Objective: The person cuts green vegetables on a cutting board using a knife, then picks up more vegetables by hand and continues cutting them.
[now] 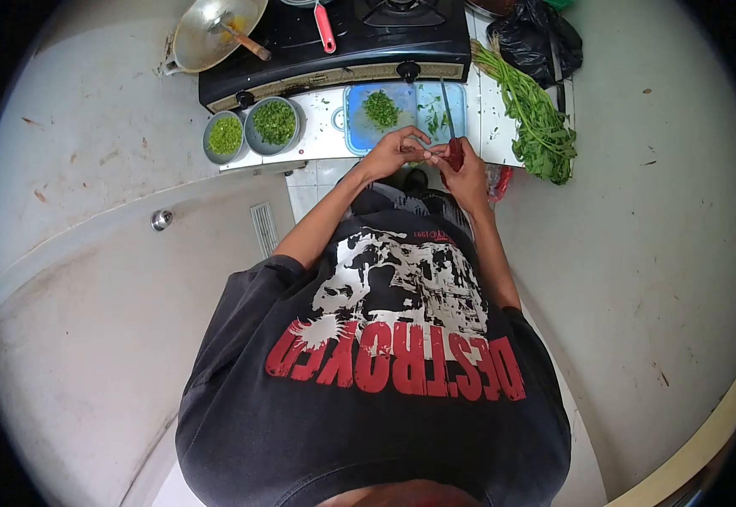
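My right hand (467, 176) is closed round the red handle of a knife (447, 110), whose blade points away from me over the cutting board. Close beside it, my left hand (391, 155) has its fingers bent, and its fingertips meet those of the right hand at the board's near edge. Whatever sits between these fingertips is too small to make out. Beyond my hands lies the blue cutting board (355, 127), bearing a heap of chopped greens (380, 110) and, on its right part, some scattered leaf pieces (435, 117).
Two grey bowls of chopped greens, one light (225, 135) and one darker (273, 123), stand left of the board. A bunch of leafy greens (537, 127) hangs over the counter's right edge by a black plastic bag (537, 42). Behind are a stove (334, 72) and a wok (190, 42).
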Available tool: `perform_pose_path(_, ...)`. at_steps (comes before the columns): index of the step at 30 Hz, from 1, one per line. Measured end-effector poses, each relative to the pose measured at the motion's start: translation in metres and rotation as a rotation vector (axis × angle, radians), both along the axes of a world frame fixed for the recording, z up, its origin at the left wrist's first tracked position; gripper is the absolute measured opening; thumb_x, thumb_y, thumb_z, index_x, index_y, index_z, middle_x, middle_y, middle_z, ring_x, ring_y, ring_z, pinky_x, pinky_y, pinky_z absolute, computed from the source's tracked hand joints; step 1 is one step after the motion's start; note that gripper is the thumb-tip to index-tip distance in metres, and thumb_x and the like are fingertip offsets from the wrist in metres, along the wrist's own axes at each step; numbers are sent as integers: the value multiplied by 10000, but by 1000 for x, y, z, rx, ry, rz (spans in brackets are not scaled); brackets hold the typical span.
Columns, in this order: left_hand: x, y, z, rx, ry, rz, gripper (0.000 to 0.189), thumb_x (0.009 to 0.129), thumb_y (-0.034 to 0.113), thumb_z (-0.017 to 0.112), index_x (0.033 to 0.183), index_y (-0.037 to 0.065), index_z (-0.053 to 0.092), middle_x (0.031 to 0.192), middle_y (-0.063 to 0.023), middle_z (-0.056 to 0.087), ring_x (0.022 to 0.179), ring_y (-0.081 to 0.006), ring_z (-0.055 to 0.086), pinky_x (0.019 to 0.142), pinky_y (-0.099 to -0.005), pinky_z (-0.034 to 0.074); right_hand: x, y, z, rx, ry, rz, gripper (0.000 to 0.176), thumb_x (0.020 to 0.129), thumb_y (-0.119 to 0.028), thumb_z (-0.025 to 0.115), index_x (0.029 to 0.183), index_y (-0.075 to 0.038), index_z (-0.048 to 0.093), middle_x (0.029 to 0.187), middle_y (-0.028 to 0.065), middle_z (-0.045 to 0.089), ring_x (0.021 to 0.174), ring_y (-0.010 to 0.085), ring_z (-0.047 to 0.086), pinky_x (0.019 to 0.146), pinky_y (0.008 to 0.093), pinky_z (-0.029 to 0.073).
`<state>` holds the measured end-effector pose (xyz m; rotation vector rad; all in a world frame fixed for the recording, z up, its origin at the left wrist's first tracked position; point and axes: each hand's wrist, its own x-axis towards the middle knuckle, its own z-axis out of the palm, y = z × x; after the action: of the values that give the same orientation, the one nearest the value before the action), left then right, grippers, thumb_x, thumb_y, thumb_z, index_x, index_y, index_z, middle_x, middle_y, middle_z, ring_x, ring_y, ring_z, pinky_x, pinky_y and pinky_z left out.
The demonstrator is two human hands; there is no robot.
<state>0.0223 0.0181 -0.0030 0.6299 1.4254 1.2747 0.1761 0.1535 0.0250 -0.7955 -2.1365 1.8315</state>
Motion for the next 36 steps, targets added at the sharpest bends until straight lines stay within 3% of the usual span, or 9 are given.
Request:
perform_pose_path(8, 5, -17, -6, 38, -113, 51, 133, 979, 77, 662, 1081, -8, 672, 945, -61, 739, 901, -122, 682, 855, -264, 509, -4, -6, -1, 84, 38, -24, 198, 920, -85, 732, 974, 26, 577, 931, 134, 755, 819, 213, 726, 745, 327, 539)
perform_pose_path(20, 5, -45, -24, -93, 58, 199, 174, 974, 136, 686, 1075, -1, 724, 943, -27, 726, 827, -100, 634, 809, -259, 504, -19, -23, -26, 101, 57, 2, 209, 913, -82, 736, 977, 17, 563, 934, 128, 757, 830, 234, 731, 754, 345, 539)
perform_pose_path(23, -3, -48, -8, -194, 153, 185, 168, 963, 145, 702, 1071, 20, 737, 920, -20, 721, 824, -96, 627, 804, -254, 502, -25, -29, -31, 117, 48, -17, 220, 919, -105, 737, 978, 14, 562, 931, 125, 757, 827, 235, 732, 754, 348, 538)
perform_pose_path(26, -11, -57, -21, -102, 177, 274, 173, 960, 159, 709, 1070, 32, 746, 898, -16, 719, 780, -95, 623, 738, -261, 500, -32, -38, -33, 156, 50, -58, 244, 930, -154, 738, 980, 9, 563, 905, 130, 748, 795, 248, 726, 730, 355, 531)
perform_pose_path(30, -29, -73, -44, -284, 467, 416, 210, 932, 205, 737, 1054, 38, 770, 865, -76, 736, 714, -124, 638, 681, -296, 507, -41, -47, -36, 221, -133, -82, 284, 984, -256, 678, 984, 5, 567, 817, 173, 712, 732, 321, 705, 676, 409, 513)
perform_pose_path(32, -42, -82, -42, -381, 622, 433, 220, 916, 220, 748, 1045, 44, 781, 863, -117, 744, 695, -151, 653, 673, -319, 516, -39, -50, -62, 225, -184, -61, 319, 1009, -305, 631, 981, 6, 566, 776, 201, 686, 717, 372, 687, 661, 448, 500)
perform_pose_path(36, -68, -93, -85, -257, 802, 455, 191, 890, 188, 746, 1026, 61, 791, 907, -165, 750, 794, -277, 705, 754, -373, 531, -32, -64, -84, 280, -229, 16, 359, 1031, -347, 577, 1001, 10, 583, 747, 250, 657, 736, 448, 668, 652, 507, 482)
